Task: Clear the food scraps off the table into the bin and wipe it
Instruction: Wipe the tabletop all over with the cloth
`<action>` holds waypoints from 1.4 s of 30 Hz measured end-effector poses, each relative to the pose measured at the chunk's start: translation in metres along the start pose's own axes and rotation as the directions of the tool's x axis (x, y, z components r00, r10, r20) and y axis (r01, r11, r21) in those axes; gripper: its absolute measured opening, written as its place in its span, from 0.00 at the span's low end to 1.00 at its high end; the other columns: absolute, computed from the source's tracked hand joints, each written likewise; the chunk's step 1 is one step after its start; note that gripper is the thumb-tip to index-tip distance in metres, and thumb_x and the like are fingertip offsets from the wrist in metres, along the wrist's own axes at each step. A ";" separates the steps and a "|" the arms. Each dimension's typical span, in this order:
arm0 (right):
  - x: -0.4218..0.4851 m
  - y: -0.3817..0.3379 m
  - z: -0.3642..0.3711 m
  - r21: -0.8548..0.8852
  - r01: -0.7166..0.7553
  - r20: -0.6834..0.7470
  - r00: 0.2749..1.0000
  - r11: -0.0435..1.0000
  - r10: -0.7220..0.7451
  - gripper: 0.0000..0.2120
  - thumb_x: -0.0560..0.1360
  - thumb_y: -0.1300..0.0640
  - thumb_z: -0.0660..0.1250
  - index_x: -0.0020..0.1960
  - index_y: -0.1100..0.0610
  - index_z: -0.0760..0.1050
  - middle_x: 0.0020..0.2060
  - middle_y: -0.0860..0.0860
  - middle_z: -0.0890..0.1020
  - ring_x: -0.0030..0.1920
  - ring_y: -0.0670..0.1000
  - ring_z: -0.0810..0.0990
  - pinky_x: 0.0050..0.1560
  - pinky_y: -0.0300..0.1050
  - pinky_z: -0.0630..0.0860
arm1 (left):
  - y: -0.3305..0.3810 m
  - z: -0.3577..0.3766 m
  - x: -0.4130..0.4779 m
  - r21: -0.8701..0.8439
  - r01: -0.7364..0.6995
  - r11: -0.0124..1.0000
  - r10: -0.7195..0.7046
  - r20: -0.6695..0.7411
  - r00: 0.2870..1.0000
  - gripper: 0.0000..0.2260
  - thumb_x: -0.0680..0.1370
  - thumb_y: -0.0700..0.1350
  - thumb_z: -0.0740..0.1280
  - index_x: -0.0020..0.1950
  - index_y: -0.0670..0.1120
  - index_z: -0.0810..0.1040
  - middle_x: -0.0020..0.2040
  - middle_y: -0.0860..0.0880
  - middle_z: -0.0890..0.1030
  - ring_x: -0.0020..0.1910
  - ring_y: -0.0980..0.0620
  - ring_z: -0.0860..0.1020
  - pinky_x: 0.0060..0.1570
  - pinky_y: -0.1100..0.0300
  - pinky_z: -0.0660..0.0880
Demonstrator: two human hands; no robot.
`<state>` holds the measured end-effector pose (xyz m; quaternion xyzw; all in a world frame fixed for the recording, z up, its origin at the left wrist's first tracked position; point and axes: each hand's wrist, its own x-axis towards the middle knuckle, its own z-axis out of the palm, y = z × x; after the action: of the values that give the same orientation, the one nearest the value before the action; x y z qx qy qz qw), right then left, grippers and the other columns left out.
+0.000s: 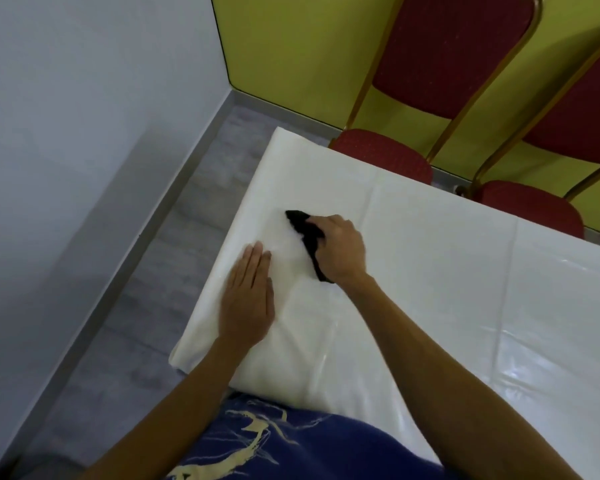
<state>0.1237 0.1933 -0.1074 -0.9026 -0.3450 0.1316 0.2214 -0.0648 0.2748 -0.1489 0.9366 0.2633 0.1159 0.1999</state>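
A table under a glossy white plastic cover point(447, 289) fills the right and centre. My right hand point(342, 249) grips a black cloth point(307, 233) and holds it against the cover near the table's left end. The cloth sticks out past my fingers toward the far left. My left hand point(248, 297) lies flat on the cover with fingers straight, close to the left edge and just left of the cloth. No food scraps and no bin show in view.
Two red padded chairs with gold frames point(440, 81) point(548, 209) stand against the far side of the table, before a yellow-green wall. Grey floor point(174, 220) and a pale wall lie to the left of the table.
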 end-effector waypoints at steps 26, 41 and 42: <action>0.064 0.074 -0.049 -0.202 -0.045 -0.073 0.997 0.978 0.031 0.21 0.71 0.56 0.69 0.64 0.51 0.76 0.53 0.58 0.72 0.53 0.62 0.74 0.47 0.53 0.74 | 0.015 -0.012 0.009 -0.105 0.194 0.975 -0.178 0.142 0.974 0.22 0.81 0.42 0.55 0.76 0.43 0.64 0.79 0.47 0.59 0.79 0.51 0.53 0.77 0.56 0.52; -0.018 0.248 -0.144 -0.074 -0.777 -0.367 0.604 0.625 0.707 0.17 0.81 0.54 0.56 0.66 0.63 0.64 0.60 0.64 0.69 0.53 0.70 0.76 0.49 0.62 0.73 | 0.037 0.026 0.049 0.111 0.073 0.991 -0.080 0.055 0.995 0.24 0.83 0.46 0.51 0.78 0.38 0.58 0.80 0.41 0.55 0.80 0.44 0.50 0.77 0.46 0.52; -0.010 0.242 -0.140 -0.006 -0.799 -0.374 0.560 0.601 0.740 0.18 0.81 0.55 0.56 0.67 0.63 0.63 0.62 0.64 0.68 0.54 0.70 0.76 0.51 0.62 0.73 | 0.039 0.027 0.048 0.124 0.068 0.990 -0.073 0.039 0.997 0.24 0.83 0.46 0.52 0.78 0.38 0.58 0.80 0.40 0.55 0.80 0.44 0.51 0.77 0.46 0.53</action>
<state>0.3072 -0.0175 -0.1034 -0.9858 0.1178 0.0299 0.1160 0.0013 0.2619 -0.1504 0.9396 0.2984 0.0720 0.1516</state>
